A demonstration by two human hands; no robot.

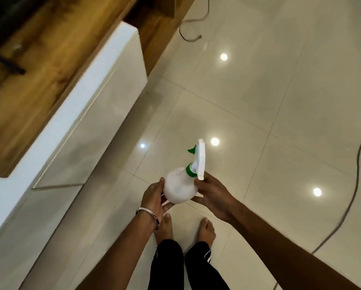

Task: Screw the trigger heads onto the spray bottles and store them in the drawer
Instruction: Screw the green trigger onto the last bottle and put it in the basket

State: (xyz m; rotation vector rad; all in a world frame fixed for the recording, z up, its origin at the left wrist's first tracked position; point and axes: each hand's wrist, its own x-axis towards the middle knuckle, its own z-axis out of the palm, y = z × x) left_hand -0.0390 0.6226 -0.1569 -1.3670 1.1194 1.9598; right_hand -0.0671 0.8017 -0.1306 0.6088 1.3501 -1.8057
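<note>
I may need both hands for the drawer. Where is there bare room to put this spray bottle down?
Bare floor tile lies ahead of the spray bottle, between the white cabinet front and the dark cable on the right. The wooden top also shows bare surface. It is tighter near the grey cord and around the feet.

The bracelet (149, 215) bears engraved letters, too blurred to read.

bangle (148, 214): silver, left wrist | trousers (169, 266): black, white stripes | feet (205, 230): bare
</note>
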